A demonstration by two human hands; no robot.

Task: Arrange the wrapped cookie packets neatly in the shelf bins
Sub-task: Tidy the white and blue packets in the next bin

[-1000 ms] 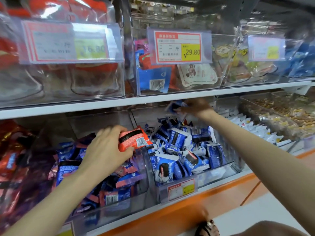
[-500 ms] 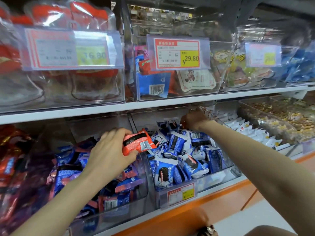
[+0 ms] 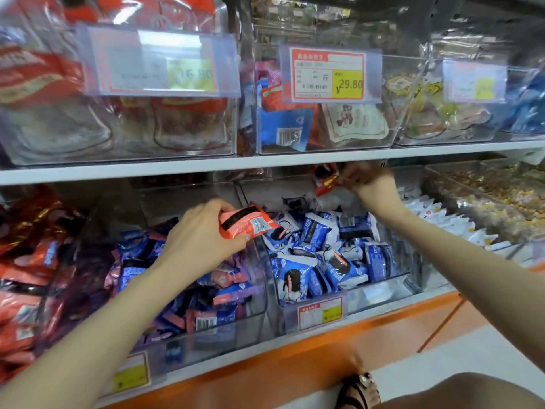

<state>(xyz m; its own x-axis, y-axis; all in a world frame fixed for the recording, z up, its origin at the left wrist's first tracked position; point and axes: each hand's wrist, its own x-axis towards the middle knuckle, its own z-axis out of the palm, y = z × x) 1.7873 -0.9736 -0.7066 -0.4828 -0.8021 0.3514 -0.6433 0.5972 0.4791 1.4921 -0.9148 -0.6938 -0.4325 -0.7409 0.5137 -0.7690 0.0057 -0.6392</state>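
My left hand (image 3: pixel 203 237) grips a pink-red cookie packet (image 3: pixel 247 222) over the divider between two clear bins on the lower shelf. The left bin (image 3: pixel 247 323) holds mixed pink, purple and blue packets (image 3: pixel 182 284). The middle bin (image 3: pixel 380 293) is full of blue and white cookie packets (image 3: pixel 324 255). My right hand (image 3: pixel 368 184) reaches to the back of the middle bin, just under the upper shelf, and pinches a red packet (image 3: pixel 324 178) lifted above the pile.
Upper shelf (image 3: pixel 265 165) carries clear bins with price tags (image 3: pixel 327 75). To the right stand a bin of white packets (image 3: pixel 442 219) and a bin of loose snacks (image 3: pixel 495 190). Red bags (image 3: pixel 26 261) fill the far left. An orange shelf base (image 3: pixel 295 367) runs below.
My right hand went into the back of the middle bin and came up holding a red packet. The left hand stayed put with its pink-red packet.
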